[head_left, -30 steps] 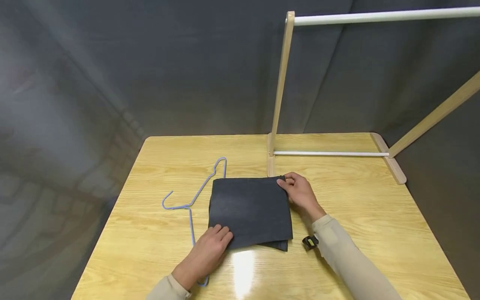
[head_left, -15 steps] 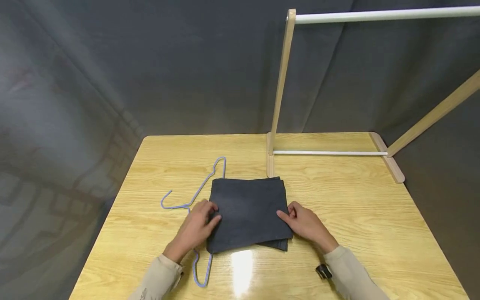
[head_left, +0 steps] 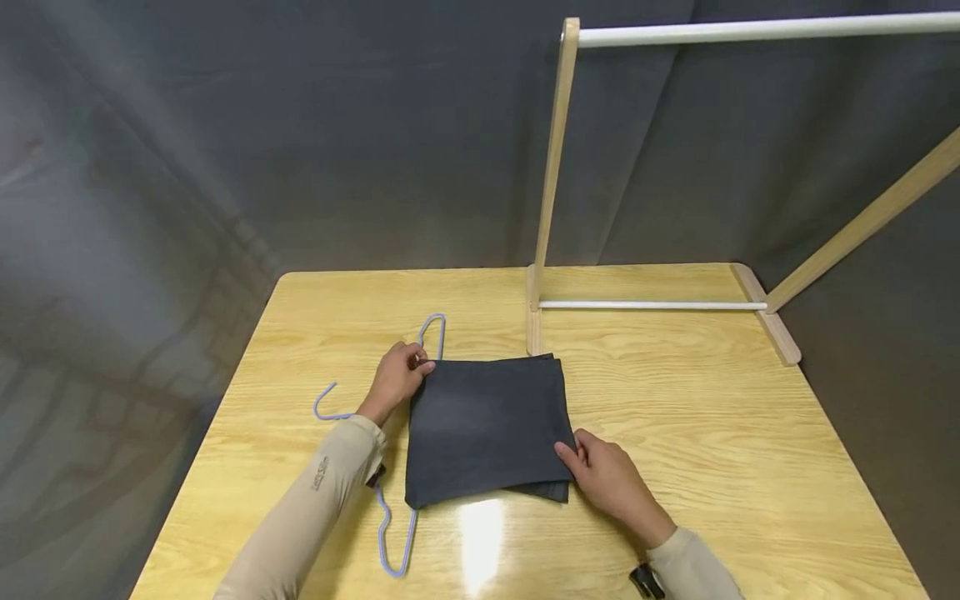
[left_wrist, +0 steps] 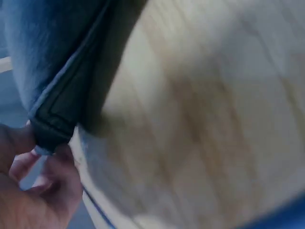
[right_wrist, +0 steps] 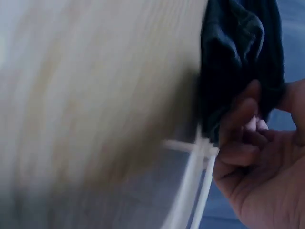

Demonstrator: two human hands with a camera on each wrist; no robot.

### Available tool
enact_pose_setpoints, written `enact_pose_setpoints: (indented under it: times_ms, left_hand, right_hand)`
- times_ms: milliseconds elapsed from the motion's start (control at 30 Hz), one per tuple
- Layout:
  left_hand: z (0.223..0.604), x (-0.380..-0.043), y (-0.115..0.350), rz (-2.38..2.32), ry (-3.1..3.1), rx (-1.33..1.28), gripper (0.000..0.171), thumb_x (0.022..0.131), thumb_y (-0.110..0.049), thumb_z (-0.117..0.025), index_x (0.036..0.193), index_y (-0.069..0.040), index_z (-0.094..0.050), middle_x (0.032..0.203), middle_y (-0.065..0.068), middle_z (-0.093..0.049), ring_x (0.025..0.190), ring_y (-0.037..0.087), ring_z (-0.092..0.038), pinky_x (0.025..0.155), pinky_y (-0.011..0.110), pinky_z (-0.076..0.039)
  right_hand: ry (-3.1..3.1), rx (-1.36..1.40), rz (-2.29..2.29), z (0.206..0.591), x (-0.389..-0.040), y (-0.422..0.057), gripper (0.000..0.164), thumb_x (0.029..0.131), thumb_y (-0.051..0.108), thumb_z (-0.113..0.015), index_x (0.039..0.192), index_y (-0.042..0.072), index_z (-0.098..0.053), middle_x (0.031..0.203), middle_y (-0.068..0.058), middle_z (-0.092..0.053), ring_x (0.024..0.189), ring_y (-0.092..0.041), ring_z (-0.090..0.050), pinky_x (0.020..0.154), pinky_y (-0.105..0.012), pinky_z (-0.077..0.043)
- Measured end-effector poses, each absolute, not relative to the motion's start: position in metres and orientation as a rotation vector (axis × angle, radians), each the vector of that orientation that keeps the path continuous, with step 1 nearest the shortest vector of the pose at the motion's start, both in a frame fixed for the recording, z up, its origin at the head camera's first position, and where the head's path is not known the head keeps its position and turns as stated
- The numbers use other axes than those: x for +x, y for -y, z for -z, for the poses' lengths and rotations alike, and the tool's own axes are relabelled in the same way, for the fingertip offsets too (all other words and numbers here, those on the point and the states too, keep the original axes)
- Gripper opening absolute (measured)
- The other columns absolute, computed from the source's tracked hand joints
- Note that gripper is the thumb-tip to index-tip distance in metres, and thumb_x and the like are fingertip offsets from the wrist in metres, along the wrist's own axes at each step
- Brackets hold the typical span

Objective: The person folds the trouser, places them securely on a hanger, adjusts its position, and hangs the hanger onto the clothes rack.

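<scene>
A folded dark garment [head_left: 487, 429] lies in a rough rectangle over one side of a blue clothes hanger [head_left: 408, 542]. The hanger's rounded ends stick out past the garment, and its middle is hidden by cloth and my left forearm. My left hand [head_left: 397, 377] pinches the garment's far left corner; the left wrist view shows a stitched edge [left_wrist: 55, 119] between thumb and fingers. On the right side, close to the near corner, my right hand [head_left: 611, 477] pinches the edge, thumb on top. In the right wrist view the cloth [right_wrist: 240, 43] hangs in creases above the fingers.
A wooden rack [head_left: 551, 167] with white rails stands at the back right of the wooden table [head_left: 697, 400]. The hanger's hook [head_left: 324, 408] points left beside my left sleeve. Dark curtains [head_left: 375, 167] surround the table's back and sides.
My left hand has gone from the near left corner up the left side to the far left corner. My right hand has come down from the far right corner to the lower right edge.
</scene>
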State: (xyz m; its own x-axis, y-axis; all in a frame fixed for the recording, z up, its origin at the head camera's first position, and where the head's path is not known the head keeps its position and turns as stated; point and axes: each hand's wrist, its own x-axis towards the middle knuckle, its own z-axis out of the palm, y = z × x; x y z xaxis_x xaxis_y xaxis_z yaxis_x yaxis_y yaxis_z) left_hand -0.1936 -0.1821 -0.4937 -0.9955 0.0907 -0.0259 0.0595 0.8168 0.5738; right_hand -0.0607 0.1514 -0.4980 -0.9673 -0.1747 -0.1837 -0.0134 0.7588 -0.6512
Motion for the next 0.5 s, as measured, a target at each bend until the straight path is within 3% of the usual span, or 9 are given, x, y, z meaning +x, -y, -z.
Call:
enact_pose_setpoints:
  times_ms: [100, 200, 300, 400, 500]
  left_hand:
    - [0.495, -0.193, 0.182, -0.943, -2.992, 0.038, 0.016, 0.093, -0.023, -0.071, 0.096, -0.008, -0.068, 0.086, 0.009, -0.054, 0.073, 0.023, -0.049, 0.066, 0.034, -0.04]
    - [0.494, -0.187, 0.178, -0.884, -3.045, 0.042, 0.021, 0.094, -0.025, -0.07, 0.105, -0.008, -0.065, 0.09, 0.01, -0.055, 0.076, 0.025, -0.053, 0.066, 0.037, -0.044]
    - [0.49, -0.17, 0.17, -0.711, -3.157, 0.174, 0.034, 0.094, -0.03, -0.07, 0.117, -0.006, -0.061, 0.104, 0.016, -0.057, 0.09, 0.032, -0.058, 0.075, 0.045, -0.05]
    - [0.488, -0.142, 0.156, -0.422, -3.24, 0.484, 0.053, 0.095, -0.042, -0.065, 0.133, -0.006, -0.056, 0.129, 0.021, -0.054, 0.122, 0.04, -0.053, 0.098, 0.053, -0.047]
    - [0.496, -0.116, 0.142, -0.217, -3.129, 0.858, 0.065, 0.1, -0.051, -0.051, 0.149, -0.009, -0.044, 0.157, 0.019, -0.036, 0.149, 0.038, -0.03, 0.116, 0.059, -0.03]
  right_hand:
    - [-2.773, -0.16, 0.946, 0.498, -0.058, -0.147, 0.039, 0.1, 0.041, -0.057, 0.072, 0.017, -0.046, 0.056, 0.008, -0.037, 0.047, -0.006, -0.03, 0.048, -0.02, -0.024]
    - [-2.833, -0.135, 0.869, 0.5, -0.057, -0.143, 0.036, 0.097, 0.042, -0.062, 0.075, 0.017, -0.048, 0.058, 0.007, -0.04, 0.048, -0.007, -0.033, 0.047, -0.021, -0.024]
    - [-2.971, -0.163, 0.803, 0.5, -0.055, -0.14, 0.031, 0.092, 0.04, -0.07, 0.09, 0.013, -0.056, 0.073, 0.002, -0.054, 0.06, -0.012, -0.047, 0.051, -0.025, -0.037]
    - [-3.154, -0.346, 0.667, 0.499, -0.057, -0.135, 0.048, 0.09, 0.04, -0.073, 0.119, 0.006, -0.058, 0.11, -0.009, -0.062, 0.096, -0.024, -0.061, 0.076, -0.037, -0.053]
    - [-3.252, -0.663, 0.451, 0.496, -0.066, -0.129, 0.065, 0.093, 0.044, -0.067, 0.141, 0.004, -0.05, 0.146, -0.016, -0.049, 0.136, -0.033, -0.046, 0.104, -0.049, -0.044]
